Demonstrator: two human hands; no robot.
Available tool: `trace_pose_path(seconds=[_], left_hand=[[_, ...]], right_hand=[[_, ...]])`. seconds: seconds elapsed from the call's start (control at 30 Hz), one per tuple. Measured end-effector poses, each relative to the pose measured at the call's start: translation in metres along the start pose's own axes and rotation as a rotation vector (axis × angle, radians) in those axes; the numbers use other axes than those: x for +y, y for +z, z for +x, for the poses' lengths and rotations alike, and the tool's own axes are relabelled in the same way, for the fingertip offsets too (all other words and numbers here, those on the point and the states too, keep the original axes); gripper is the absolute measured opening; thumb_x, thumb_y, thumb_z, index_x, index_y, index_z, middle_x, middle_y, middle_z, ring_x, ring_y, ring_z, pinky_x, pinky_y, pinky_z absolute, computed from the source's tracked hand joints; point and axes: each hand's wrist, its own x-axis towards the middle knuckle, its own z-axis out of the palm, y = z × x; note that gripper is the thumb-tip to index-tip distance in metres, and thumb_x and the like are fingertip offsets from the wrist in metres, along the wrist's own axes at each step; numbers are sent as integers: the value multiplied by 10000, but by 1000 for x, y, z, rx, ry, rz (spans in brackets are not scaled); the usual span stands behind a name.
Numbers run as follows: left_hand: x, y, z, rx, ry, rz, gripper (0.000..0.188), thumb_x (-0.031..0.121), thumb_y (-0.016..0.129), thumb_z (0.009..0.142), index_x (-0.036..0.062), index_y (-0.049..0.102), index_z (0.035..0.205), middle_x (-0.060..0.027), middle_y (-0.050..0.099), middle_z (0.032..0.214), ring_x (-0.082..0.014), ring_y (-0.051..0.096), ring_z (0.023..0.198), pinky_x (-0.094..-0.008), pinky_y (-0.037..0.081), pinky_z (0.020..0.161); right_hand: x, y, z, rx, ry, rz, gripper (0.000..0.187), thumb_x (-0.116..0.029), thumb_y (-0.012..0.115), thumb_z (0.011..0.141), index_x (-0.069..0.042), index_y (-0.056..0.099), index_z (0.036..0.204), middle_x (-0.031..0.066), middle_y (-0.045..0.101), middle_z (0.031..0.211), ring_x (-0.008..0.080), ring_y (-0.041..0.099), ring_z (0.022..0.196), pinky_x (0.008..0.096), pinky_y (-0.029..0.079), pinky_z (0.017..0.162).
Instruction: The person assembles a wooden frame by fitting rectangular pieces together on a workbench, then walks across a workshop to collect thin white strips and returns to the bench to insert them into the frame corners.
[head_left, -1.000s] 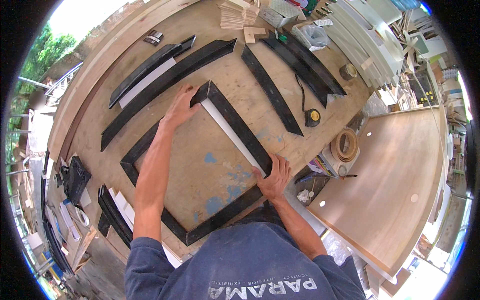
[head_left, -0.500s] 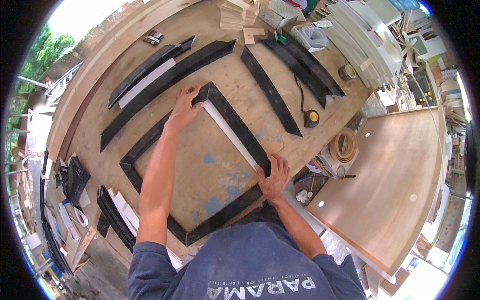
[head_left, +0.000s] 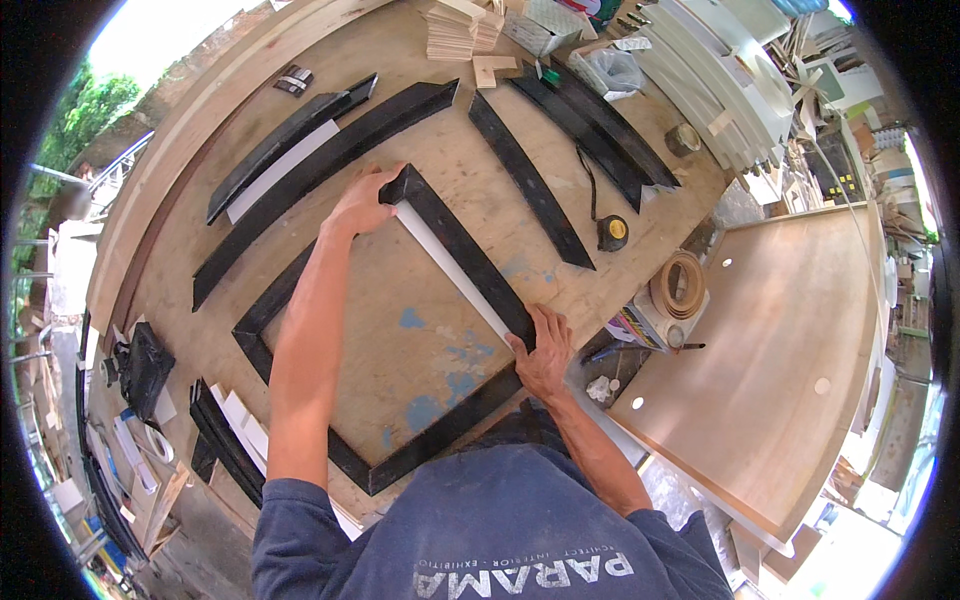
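A black mitred frame [head_left: 425,437] lies on the wooden worktable [head_left: 350,300]. Between my two hands runs its far-right side, a black frame strip [head_left: 466,255] with a white inner edge. My left hand [head_left: 360,208] is closed around the far end of that strip, at the frame's far corner. At the right corner, my right hand [head_left: 543,355] grips the strip's other end, the thumb on the inner side and the fingers over the outer edge. Parts of the frame's left sides are covered by my left forearm.
More black strips [head_left: 330,145] lie beyond the frame, and another strip [head_left: 532,180] to its right, beside a tape measure [head_left: 612,233]. Wood blocks [head_left: 465,30] are stacked at the back. A wooden panel [head_left: 745,370] and a roll of edging [head_left: 680,284] are at the right.
The whole view has shifted slightly, so table and frame appear a little further left. Both hands keep their hold on the strip's ends.
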Motion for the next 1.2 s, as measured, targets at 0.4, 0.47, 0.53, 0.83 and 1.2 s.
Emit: trace_pose_path(seconds=[0.4,0.47,0.53,0.83,1.2], left_hand=[[20,-23,22,-198,259,221,1021,-15,891,596,215,504,1513,-209,626,1342,-395,570,1256,-454,453,1074],[20,-19,24,-150,311,258,1016,-16,905,571,181,528,1494,-180,667,1282,-377,585,1233,-450,464,1053],[18,-19,25,-150,297,249,1030,-12,911,559,186,528,1494,-181,669,1272,-377,587,1226,-452,466,1051],[28,-18,17,-137,228,314,1016,-3,908,571,215,537,1492,-157,678,1213,-374,587,1202,-453,456,1067],[34,-19,13,-130,247,341,999,-6,884,593,229,534,1498,-169,672,1188,-374,588,1151,-457,461,1040]], right_hand=[[16,-4,0,-73,-20,119,691,-245,834,757,-17,579,1357,174,580,1358,393,511,1264,490,395,1063],[20,-20,2,-177,-44,157,772,-271,850,734,-20,553,1401,179,553,1401,394,488,1302,496,379,1096],[26,-36,1,-238,-56,223,849,-288,863,711,-35,523,1446,186,526,1440,396,467,1333,501,362,1124],[57,-69,-4,-372,-150,167,952,-258,888,644,-97,500,1499,186,510,1466,398,474,1334,515,374,1120],[70,-60,-1,-445,-292,166,912,-95,841,653,-113,505,1501,161,571,1387,389,538,1235,477,446,1076]])
